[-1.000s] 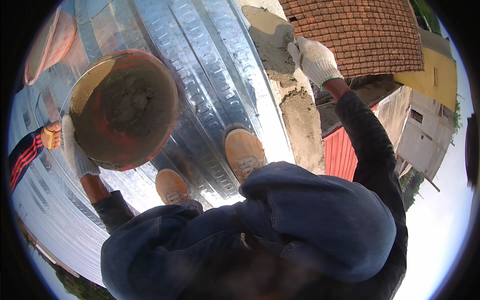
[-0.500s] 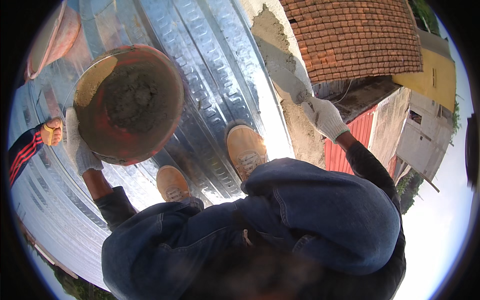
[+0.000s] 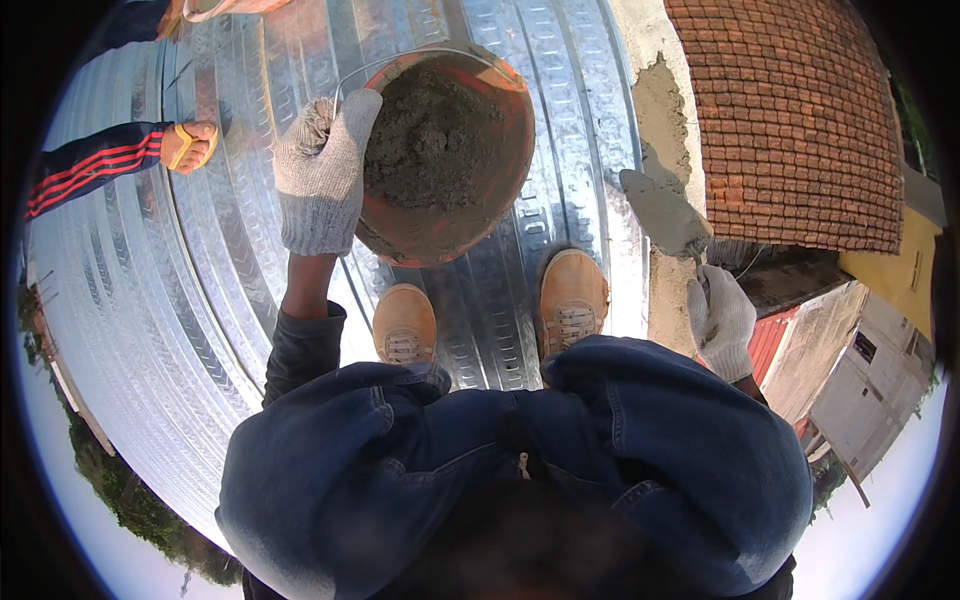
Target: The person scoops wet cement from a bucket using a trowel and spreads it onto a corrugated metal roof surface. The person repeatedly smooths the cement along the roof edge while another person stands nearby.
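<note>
My left hand [image 3: 322, 180], in a pale knitted glove, is closed on the left rim of a red-orange bucket [image 3: 512, 160]. Grey wet mortar [image 3: 425, 150] fills the bottom of the bucket and coats its inner wall. My right hand [image 3: 722, 315], gloved too, grips a trowel [image 3: 665, 212] by its handle, which the fingers mostly hide. The blade carries grey mortar and lies over the top of a pale wall [image 3: 672, 300], pointing away to the left. A patch of fresh mortar [image 3: 660, 110] covers the wall top beyond the blade.
Under my shoes [image 3: 405, 325] spreads ribbed metal sheeting [image 3: 230, 270]. Another person's sandalled foot [image 3: 190, 147] stands at left, and a second tub [image 3: 225, 8] shows at the top edge. A tiled roof [image 3: 790, 120] lies beyond the wall, with buildings lower down.
The view has turned, shifting the bucket and the wall rightward in it. My right hand has drawn nearer to me along the wall, and the trowel blade now shows clearly. My left hand stays at the rim.
</note>
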Demonstrator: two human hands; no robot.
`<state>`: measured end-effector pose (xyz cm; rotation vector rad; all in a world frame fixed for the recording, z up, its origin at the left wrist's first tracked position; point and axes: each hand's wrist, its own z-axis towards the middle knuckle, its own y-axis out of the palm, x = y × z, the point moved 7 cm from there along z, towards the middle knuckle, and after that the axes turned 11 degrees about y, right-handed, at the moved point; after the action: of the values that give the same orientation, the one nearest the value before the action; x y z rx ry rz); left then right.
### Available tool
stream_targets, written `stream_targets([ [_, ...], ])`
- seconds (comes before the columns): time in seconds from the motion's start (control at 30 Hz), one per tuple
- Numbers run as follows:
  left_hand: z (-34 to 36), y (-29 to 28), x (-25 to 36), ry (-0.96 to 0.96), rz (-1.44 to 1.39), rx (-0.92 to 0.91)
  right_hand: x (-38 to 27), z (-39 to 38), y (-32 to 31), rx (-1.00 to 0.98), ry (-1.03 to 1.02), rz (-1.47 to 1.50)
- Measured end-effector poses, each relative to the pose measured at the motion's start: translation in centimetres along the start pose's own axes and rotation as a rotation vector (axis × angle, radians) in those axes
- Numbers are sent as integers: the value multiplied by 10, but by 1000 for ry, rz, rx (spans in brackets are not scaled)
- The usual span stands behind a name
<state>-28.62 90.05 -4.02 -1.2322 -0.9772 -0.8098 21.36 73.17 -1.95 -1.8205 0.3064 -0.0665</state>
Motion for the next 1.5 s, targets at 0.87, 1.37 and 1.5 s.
stream_targets([
  [0.87,-12,-39,-47,251,19,136,-270,68,67,-534,-573,440],
  [1.37,3,-42,-72,67,-378,215,-111,28,5,-446,191,525],
  [1.5,6,-39,-72,-27,-413,230,-64,34,1,-71,244,597],
])
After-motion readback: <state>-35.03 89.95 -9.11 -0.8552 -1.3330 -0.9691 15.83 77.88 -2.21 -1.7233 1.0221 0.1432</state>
